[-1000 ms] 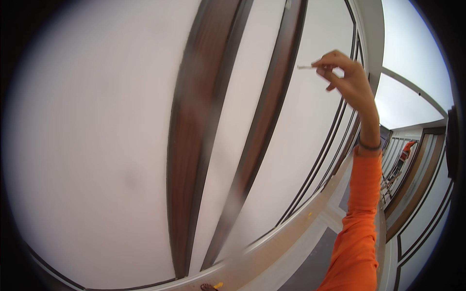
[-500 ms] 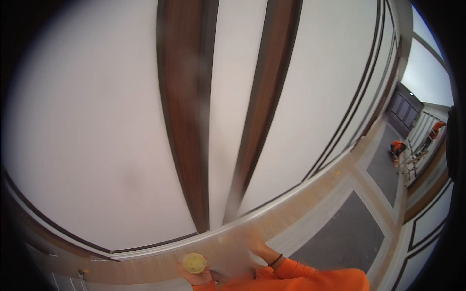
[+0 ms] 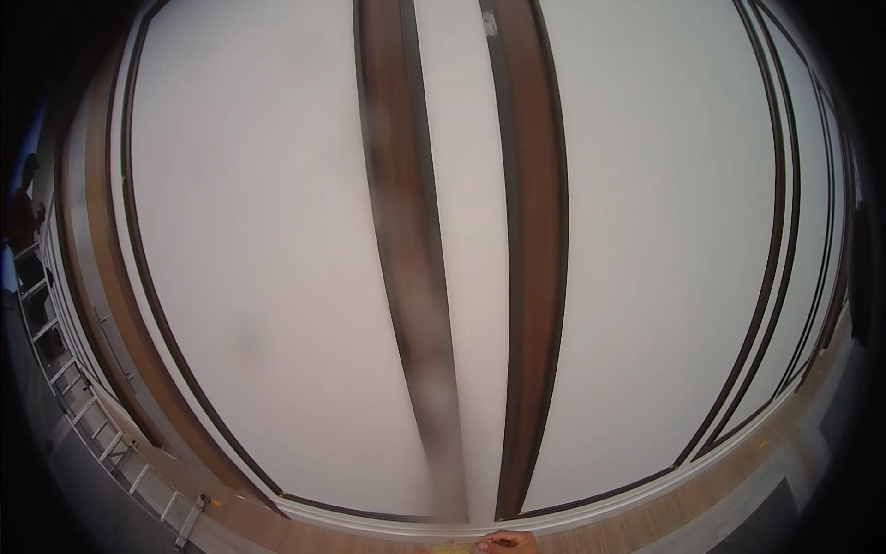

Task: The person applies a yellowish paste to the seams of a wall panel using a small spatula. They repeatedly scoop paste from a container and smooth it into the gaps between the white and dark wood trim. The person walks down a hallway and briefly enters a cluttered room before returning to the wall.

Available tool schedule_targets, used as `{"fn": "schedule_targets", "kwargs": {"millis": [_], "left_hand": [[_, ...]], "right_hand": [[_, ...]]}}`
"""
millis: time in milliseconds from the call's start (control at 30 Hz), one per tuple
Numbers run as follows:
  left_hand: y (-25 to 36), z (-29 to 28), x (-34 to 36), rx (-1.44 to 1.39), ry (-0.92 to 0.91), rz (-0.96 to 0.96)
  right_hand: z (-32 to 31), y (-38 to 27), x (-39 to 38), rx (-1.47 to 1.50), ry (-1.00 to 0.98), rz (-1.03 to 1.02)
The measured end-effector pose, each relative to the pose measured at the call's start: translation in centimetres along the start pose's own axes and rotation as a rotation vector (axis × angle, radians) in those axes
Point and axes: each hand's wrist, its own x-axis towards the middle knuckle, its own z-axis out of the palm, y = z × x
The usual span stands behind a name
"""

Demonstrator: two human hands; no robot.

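At the bottom edge my right hand (image 3: 509,543) shows only in part, with its fingers drawn together. Whatever they hold, if anything, is too small to make out. Just left of its fingertips is the top of a round tub with yellowish contents (image 3: 452,548), mostly cut off by the frame. My left hand is out of the picture. In front of me stands a white panelled wall (image 3: 277,231) with two upright brown wood strips, the left strip (image 3: 397,185) and the right strip (image 3: 537,231), both dark-edged. A pale patch (image 3: 490,23) marks the right strip's dark edge near the top.
A metal ladder (image 3: 69,377) stands at the left, with a dark figure of a person (image 3: 23,217) near its top. A white skirting (image 3: 388,526) runs along the wall's foot. Wood-toned flooring (image 3: 646,526) and a grey floor section (image 3: 761,517) lie at the lower right.
My view has swung left and up, bringing the ladder into sight. My left hand and orange sleeves have dropped out of the picture; the tub and right hand now sit at the bottom edge.
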Motion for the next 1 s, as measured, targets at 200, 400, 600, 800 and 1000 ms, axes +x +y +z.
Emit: {"fn": "schedule_targets", "kwargs": {"millis": [200, 400, 600, 800, 1000], "left_hand": [[-9.7, 2.8, -0.7, 0.062, -0.256, -0.006], [-13.4, 5.2, -1.7, 0.174, -0.235, 0.04], [-14.9, 6.1, -2.5, 0.246, -0.221, 0.067], [-15.4, 6.1, -3.3, 0.298, -0.212, 0.079], [-15.8, 6.4, -3.8, 0.329, -0.215, 0.086]], "right_hand": [[-6.0, 1.0, -8.2, 0.031, 0.078, 0.163], [-12.8, 5.4, -14.1, -0.021, 0.087, 0.126], [-14.2, 4.2, -16.5, -0.003, 0.192, 0.061], [-14.1, 2.3, -17.9, 0.021, 0.177, 0.038], [-14.6, 1.7, -17.7, 0.084, 0.113, 0.001]]}}
